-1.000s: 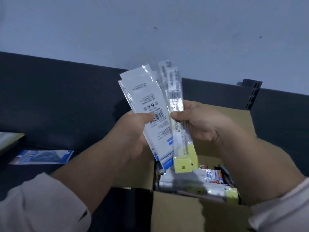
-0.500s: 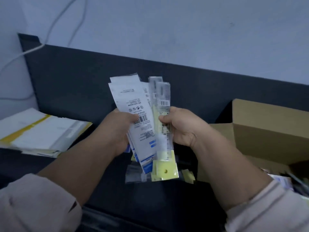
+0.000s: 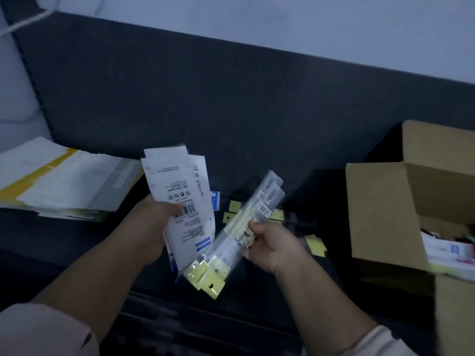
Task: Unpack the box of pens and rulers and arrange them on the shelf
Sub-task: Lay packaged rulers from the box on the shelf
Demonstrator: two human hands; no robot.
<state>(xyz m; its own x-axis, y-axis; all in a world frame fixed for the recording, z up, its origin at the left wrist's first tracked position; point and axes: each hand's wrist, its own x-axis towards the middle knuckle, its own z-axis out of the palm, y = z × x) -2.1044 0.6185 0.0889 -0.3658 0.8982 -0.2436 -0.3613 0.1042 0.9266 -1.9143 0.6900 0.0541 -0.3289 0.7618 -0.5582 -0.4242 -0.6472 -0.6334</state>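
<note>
Head view has our left hand (image 3: 151, 227) gripping white packs (image 3: 180, 191) at centre frame and our right hand (image 3: 272, 242) pinching the rulers (image 3: 239, 232) just right of them, so we should lay these flat beside the yellow tabs (image 3: 315, 244) on the shelf (image 3: 64, 242), ends aligned

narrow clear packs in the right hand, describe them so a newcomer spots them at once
Left of the open cardboard box, the right hand grips the narrow clear packs. They slant and end in yellow tabs, unlike the wide white packs in the left hand.
</note>
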